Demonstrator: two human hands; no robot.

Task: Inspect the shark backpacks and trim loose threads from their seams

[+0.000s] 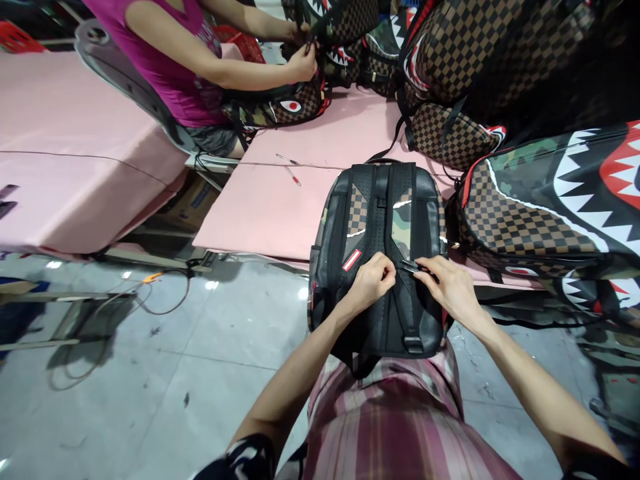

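Note:
A black backpack (377,220) with checkered and camouflage panels lies back side up, half on the pink table (260,207) and half on my lap. My left hand (371,280) is closed in a pinch on the middle of its padded back, next to a red label. My right hand (447,285) is closed on a small pair of metal snips (411,267) whose tips point left toward the left hand. The two hands are a few centimetres apart.
A heap of shark-mouth checkered backpacks (550,193) crowds the table's right and far side. Across the table a person in a magenta top (170,60) handles another bag (280,110). Two pens (293,175) lie on the pink surface. Cables (150,293) trail on the grey floor.

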